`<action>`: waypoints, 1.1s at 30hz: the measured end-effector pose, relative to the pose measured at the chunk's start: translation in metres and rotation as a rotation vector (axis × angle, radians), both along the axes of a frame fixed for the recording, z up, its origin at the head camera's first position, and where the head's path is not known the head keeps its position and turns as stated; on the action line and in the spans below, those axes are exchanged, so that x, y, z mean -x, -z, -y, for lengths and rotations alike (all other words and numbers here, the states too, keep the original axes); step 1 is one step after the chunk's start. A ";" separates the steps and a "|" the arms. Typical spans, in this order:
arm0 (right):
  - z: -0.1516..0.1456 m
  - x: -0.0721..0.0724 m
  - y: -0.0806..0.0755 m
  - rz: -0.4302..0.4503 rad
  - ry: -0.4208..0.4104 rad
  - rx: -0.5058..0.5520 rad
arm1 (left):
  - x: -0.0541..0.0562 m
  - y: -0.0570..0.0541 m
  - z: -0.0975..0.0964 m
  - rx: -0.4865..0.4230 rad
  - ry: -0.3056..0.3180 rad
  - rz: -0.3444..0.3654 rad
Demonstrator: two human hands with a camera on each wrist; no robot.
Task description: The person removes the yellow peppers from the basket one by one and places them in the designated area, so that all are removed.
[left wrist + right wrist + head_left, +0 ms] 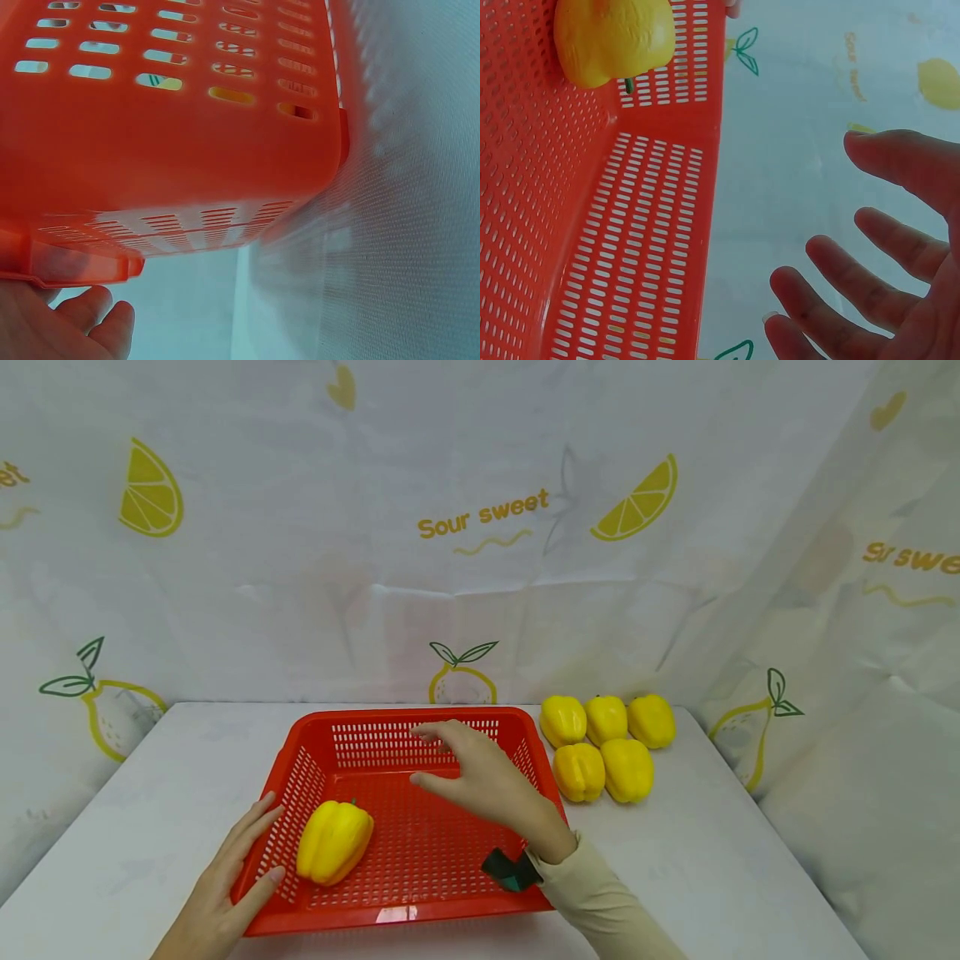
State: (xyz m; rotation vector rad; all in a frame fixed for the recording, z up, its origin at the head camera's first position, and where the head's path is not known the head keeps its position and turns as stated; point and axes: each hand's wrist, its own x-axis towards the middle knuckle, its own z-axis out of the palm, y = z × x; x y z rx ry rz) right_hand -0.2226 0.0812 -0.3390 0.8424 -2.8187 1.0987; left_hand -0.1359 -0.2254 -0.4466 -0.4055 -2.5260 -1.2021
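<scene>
The right arm, in a tan sleeve, reaches up and across the red basket from its near right corner. The right hand floats above the middle of the basket, palm down. Its fingers are spread wide and loose, and it holds nothing. It does not seem to touch the basket, but from above this is hard to tell for sure. A dark strap sits at the wrist.

The left hand lies at the near left corner of the basket. Its fingers are straight and rest along the outside of the basket's left wall, and its thumb lies against the rim there. In the left wrist view, the fingers sit just under the basket's edge. This hand is open and steadies the basket; it does not squeeze it.

One yellow bell pepper lies on its side inside the basket, in the near left part, close to the left hand. Its small green stem shows in the right wrist view.

Five more yellow bell peppers sit in a bunch on the white table, just past the basket's far right corner. A cloth with lemon pictures hangs behind the basket.
</scene>
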 end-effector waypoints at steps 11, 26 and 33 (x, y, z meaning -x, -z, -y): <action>0.018 0.007 0.005 0.034 -0.075 -0.088 | 0.001 0.000 -0.001 -0.019 0.017 0.000; 0.050 0.013 0.021 -0.002 -0.260 -0.340 | -0.002 -0.006 -0.003 0.023 -0.015 0.066; 0.056 0.017 0.029 0.001 -0.332 -0.353 | 0.000 -0.002 0.000 -0.013 0.010 0.022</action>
